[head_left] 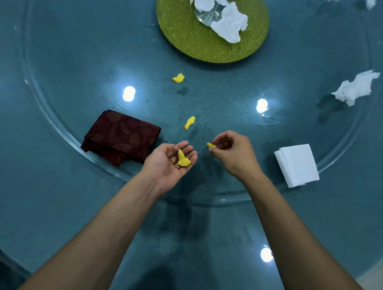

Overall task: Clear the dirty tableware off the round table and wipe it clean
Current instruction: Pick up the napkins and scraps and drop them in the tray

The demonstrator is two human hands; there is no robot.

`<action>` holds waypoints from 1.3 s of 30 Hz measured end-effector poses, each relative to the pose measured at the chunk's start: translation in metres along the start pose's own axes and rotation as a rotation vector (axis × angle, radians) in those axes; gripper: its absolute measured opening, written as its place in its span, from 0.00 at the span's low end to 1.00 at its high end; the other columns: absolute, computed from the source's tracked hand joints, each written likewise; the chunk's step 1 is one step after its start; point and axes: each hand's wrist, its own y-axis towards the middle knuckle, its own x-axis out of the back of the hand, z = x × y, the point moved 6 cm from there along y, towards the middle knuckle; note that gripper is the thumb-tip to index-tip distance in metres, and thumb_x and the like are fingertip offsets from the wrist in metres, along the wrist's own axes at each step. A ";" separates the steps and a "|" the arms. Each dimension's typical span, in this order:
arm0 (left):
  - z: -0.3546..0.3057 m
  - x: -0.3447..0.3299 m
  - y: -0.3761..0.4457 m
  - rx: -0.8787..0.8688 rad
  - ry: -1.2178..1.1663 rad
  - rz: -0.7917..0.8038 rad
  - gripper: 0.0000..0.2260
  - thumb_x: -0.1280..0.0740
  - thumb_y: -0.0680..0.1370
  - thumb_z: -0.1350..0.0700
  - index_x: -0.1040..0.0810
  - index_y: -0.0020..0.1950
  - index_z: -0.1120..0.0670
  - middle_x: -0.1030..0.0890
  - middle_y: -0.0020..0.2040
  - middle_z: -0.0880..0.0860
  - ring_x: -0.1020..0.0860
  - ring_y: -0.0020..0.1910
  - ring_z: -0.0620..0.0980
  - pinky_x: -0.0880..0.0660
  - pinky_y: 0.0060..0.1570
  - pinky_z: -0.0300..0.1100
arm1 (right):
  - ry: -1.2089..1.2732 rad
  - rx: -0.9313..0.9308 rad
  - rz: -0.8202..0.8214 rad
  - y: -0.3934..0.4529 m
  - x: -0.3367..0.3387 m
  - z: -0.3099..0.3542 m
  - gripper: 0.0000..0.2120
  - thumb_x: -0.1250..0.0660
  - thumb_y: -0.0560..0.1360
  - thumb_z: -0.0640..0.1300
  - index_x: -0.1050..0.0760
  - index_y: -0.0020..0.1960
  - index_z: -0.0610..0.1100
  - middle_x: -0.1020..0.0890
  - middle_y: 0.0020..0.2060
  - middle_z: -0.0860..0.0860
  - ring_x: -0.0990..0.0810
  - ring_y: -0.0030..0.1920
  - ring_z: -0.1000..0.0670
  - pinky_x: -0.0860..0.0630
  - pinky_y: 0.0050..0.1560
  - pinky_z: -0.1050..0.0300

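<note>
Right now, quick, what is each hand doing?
Left hand: open, palm up, yellow crumpled scraps resting on it.
Right hand: fingertips pinching a small yellow scrap.

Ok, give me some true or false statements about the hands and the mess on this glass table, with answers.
1. The left hand lies palm up with yellow scraps in it. True.
2. The right hand pinches a crumpled tissue. False: it pinches a small yellow scrap.
3. The folded maroon cloth lies left of the left hand. True.
4. The green round board is bare. False: crumpled white tissues lie on it.
5. The folded white napkins are held. False: they lie on the table.
</note>
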 end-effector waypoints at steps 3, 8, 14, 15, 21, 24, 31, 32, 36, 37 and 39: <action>-0.006 -0.002 0.002 -0.031 0.057 -0.004 0.15 0.44 0.83 0.59 0.19 0.54 0.64 0.16 0.49 0.61 0.17 0.47 0.57 0.19 0.47 0.50 | 0.221 0.111 0.192 -0.010 -0.025 0.036 0.07 0.24 0.71 0.36 0.20 0.42 0.45 0.17 0.36 0.52 0.20 0.36 0.55 0.22 0.41 0.60; -0.016 -0.002 0.003 -0.040 0.059 0.035 0.12 0.42 0.82 0.61 0.19 0.55 0.63 0.17 0.52 0.60 0.17 0.47 0.55 0.17 0.45 0.47 | -0.131 0.248 0.101 0.009 -0.033 0.060 0.01 0.29 0.75 0.46 0.19 0.47 0.49 0.18 0.37 0.54 0.20 0.37 0.54 0.23 0.42 0.56; -0.022 0.007 0.002 -0.046 0.057 0.022 0.12 0.41 0.81 0.61 0.20 0.56 0.64 0.17 0.47 0.60 0.17 0.45 0.57 0.16 0.44 0.46 | -0.801 0.508 0.070 0.050 -0.046 0.070 0.16 0.32 0.76 0.44 0.22 0.64 0.51 0.26 0.55 0.46 0.25 0.56 0.42 0.29 0.57 0.46; -0.022 0.008 0.003 -0.044 0.058 0.024 0.12 0.41 0.81 0.61 0.20 0.57 0.64 0.17 0.47 0.60 0.17 0.45 0.57 0.16 0.45 0.46 | -0.839 0.532 0.079 0.053 -0.049 0.071 0.15 0.32 0.76 0.45 0.22 0.63 0.51 0.26 0.55 0.46 0.26 0.56 0.42 0.30 0.57 0.47; -0.022 0.006 0.006 -0.038 0.059 0.049 0.14 0.42 0.81 0.58 0.20 0.56 0.64 0.17 0.48 0.61 0.17 0.45 0.57 0.17 0.46 0.47 | -0.910 0.521 0.046 0.058 -0.046 0.073 0.09 0.32 0.73 0.50 0.22 0.52 0.50 0.22 0.51 0.50 0.25 0.55 0.45 0.32 0.57 0.48; -0.025 0.001 0.009 -0.050 0.071 0.055 0.16 0.44 0.82 0.57 0.19 0.56 0.63 0.16 0.48 0.61 0.16 0.45 0.58 0.17 0.45 0.48 | -0.597 0.417 0.098 0.052 -0.038 0.080 0.06 0.29 0.71 0.53 0.22 0.46 0.53 0.21 0.46 0.56 0.23 0.47 0.52 0.28 0.53 0.52; -0.042 -0.011 0.015 -0.098 0.040 0.068 0.14 0.42 0.81 0.59 0.18 0.55 0.64 0.15 0.49 0.61 0.15 0.44 0.57 0.16 0.45 0.48 | -0.474 0.481 0.194 0.071 -0.038 0.124 0.07 0.29 0.74 0.55 0.19 0.49 0.53 0.19 0.42 0.57 0.23 0.40 0.58 0.25 0.46 0.57; -0.043 -0.010 0.014 -0.102 0.057 0.067 0.15 0.42 0.82 0.59 0.18 0.56 0.64 0.15 0.49 0.61 0.15 0.44 0.57 0.16 0.45 0.47 | -0.513 0.518 0.097 0.084 -0.037 0.130 0.08 0.31 0.75 0.53 0.19 0.52 0.52 0.19 0.44 0.57 0.22 0.43 0.55 0.24 0.50 0.54; -0.041 0.000 0.012 -0.120 0.116 0.056 0.15 0.42 0.83 0.59 0.17 0.54 0.64 0.15 0.47 0.60 0.16 0.43 0.56 0.16 0.46 0.46 | -0.773 0.633 0.049 0.123 -0.063 0.144 0.20 0.35 0.78 0.46 0.26 0.69 0.50 0.23 0.63 0.47 0.26 0.63 0.43 0.29 0.63 0.44; -0.039 0.002 0.011 -0.120 0.129 0.054 0.15 0.42 0.83 0.59 0.17 0.54 0.64 0.15 0.47 0.60 0.17 0.43 0.56 0.16 0.47 0.46 | -0.851 0.644 0.068 0.129 -0.070 0.144 0.21 0.36 0.78 0.46 0.28 0.71 0.50 0.25 0.66 0.47 0.27 0.65 0.42 0.30 0.64 0.44; -0.036 0.007 0.009 -0.119 0.147 0.058 0.15 0.42 0.83 0.59 0.17 0.54 0.64 0.16 0.47 0.60 0.17 0.43 0.56 0.17 0.47 0.47 | -0.977 0.660 0.075 0.136 -0.079 0.142 0.19 0.36 0.79 0.46 0.28 0.70 0.50 0.25 0.66 0.48 0.28 0.66 0.42 0.32 0.62 0.45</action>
